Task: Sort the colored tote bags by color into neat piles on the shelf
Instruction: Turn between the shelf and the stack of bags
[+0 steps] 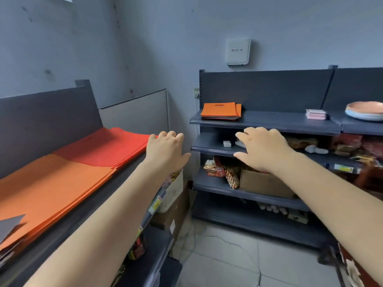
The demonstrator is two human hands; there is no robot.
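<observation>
Both your forearms stretch out from the bottom of the head view, and neither hand's got anything in it. Your left hand hangs in the air just past the end of the left shelf, fingers loosely curled, thumb sticking out to the right. Your right hand is up in front of the right shelf unit, fingers relaxed and bent a bit, holding nothing.

Bags are in three spots. On the left shelf there's a wide orange tote pile closest to you, and the red tote pile sits right behind it, overlapping its far edge. A grey bag corner pokes in at the bottom left on top of the orange. Over on the top board of the right unit there's a small neat stack of orange totes at the left end, well apart from the pink packets and the ceramic bowl further right.

Lower boards hold snack packs and a cardboard box; a white basket sits under your left wrist
</observation>
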